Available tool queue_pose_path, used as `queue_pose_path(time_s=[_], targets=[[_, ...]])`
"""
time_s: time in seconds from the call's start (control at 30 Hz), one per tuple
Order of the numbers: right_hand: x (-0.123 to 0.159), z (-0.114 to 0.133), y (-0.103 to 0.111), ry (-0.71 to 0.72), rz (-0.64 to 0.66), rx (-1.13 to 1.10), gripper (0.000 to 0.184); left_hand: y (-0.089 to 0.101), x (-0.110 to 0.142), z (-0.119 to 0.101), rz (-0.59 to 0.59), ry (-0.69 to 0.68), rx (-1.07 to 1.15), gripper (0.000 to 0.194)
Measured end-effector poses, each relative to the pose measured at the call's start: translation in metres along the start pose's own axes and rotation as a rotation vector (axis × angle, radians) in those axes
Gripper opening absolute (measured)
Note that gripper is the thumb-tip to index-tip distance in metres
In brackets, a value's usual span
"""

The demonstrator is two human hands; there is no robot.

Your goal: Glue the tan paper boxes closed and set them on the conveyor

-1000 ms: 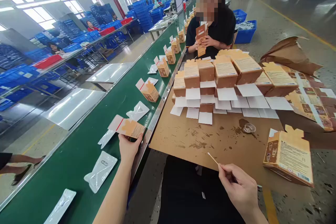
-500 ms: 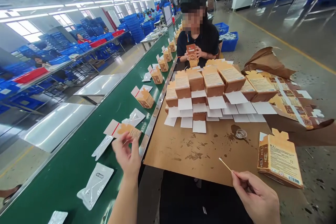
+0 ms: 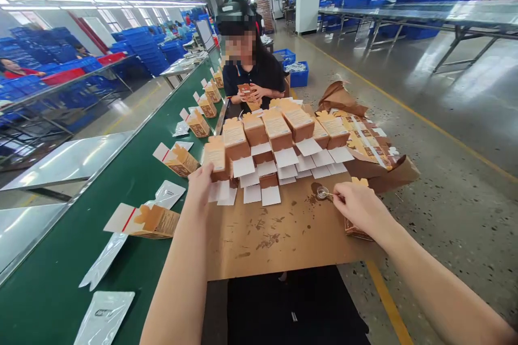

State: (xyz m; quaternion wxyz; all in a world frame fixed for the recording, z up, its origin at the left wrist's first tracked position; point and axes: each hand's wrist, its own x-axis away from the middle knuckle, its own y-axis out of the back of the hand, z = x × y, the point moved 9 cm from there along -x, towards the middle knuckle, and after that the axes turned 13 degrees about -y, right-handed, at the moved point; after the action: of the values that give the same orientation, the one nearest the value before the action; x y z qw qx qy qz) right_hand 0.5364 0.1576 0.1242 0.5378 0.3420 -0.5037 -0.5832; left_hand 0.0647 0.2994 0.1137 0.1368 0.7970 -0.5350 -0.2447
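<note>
Cotton swab (image 3: 328, 193): thin white stick, tip at the rim of a small clear glass dish (image 3: 322, 192); tip too small to read, dish contents unclear.
Right hand (image 3: 358, 207): fingertips pinched on the stick, the rest loosely curled, above a carton (image 3: 356, 229) lying on its side.
Left hand (image 3: 200, 183): fingers up and close together at the front left corner of the carton stack (image 3: 279, 129). Touching a carton or just beside it, cannot tell; no clear grip.
Handling: short pinch near the tip should give best control. Light contact only, as the stick looks thin and the dish shallow. Brown stains nearby suggest drips, so keep the tip over the dish.
Work surface: brown cardboard sheet (image 3: 283, 237), dark stains (image 3: 269, 241) around the dish. White flaps (image 3: 253, 194) fan out from the stack.
Left side: green conveyor belt (image 3: 60, 259) with open cartons (image 3: 156, 221) and clear plastic sachets (image 3: 103, 318).
Across the table: co-worker (image 3: 253, 73) in a dark shirt, both hands on a carton (image 3: 247, 96). Blue crates (image 3: 297, 73) behind.
</note>
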Motion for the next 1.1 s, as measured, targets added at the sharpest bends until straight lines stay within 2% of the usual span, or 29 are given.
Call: queue_pose_path(time_s=[0.1, 0.2, 0.37, 0.47, 0.67, 0.73, 0.8, 0.87, 0.97, 1.03, 1.1], targets=[[-0.017, 0.008, -0.012, -0.018, 0.041, 0.044, 0.038, 0.035, 0.045, 0.02, -0.133, 0.139, 0.281, 0.051], [-0.027, 0.011, -0.023, -0.012, 0.063, 0.071, 0.037, 0.049, 0.098, 0.036, -0.182, 0.234, 0.618, 0.055], [-0.02, 0.003, -0.018, -0.002, 0.063, 0.079, 0.033, 0.039, 0.185, 0.056, -0.078, 0.401, 0.722, 0.083], [-0.011, -0.005, -0.011, 0.002, 0.014, 0.036, 0.032, 0.027, 0.215, 0.061, -0.009, 0.414, 0.726, 0.083], [-0.011, -0.016, -0.01, 0.016, -0.086, -0.159, 0.034, 0.004, 0.222, 0.063, 0.171, 0.391, 0.645, 0.087], [-0.006, -0.016, -0.008, 0.038, -0.15, -0.265, 0.033, -0.004, 0.222, 0.061, 0.186, 0.373, 0.643, 0.088], [0.012, -0.011, -0.011, 0.072, -0.21, -0.376, 0.029, -0.01, 0.222, 0.057, 0.154, 0.325, 0.629, 0.09], [0.04, 0.007, -0.028, 0.13, -0.212, -0.482, 0.027, -0.014, 0.224, 0.054, 0.115, 0.277, 0.594, 0.091], [0.092, 0.053, -0.07, 0.267, -0.114, -0.672, 0.03, -0.015, 0.227, 0.054, 0.101, 0.238, 0.531, 0.09], [0.119, 0.084, -0.099, 0.294, -0.065, -0.657, 0.035, -0.013, 0.227, 0.057, 0.13, 0.243, 0.503, 0.089], [0.135, 0.109, -0.119, 0.321, -0.056, -0.592, 0.041, -0.011, 0.227, 0.06, 0.162, 0.255, 0.492, 0.089]])
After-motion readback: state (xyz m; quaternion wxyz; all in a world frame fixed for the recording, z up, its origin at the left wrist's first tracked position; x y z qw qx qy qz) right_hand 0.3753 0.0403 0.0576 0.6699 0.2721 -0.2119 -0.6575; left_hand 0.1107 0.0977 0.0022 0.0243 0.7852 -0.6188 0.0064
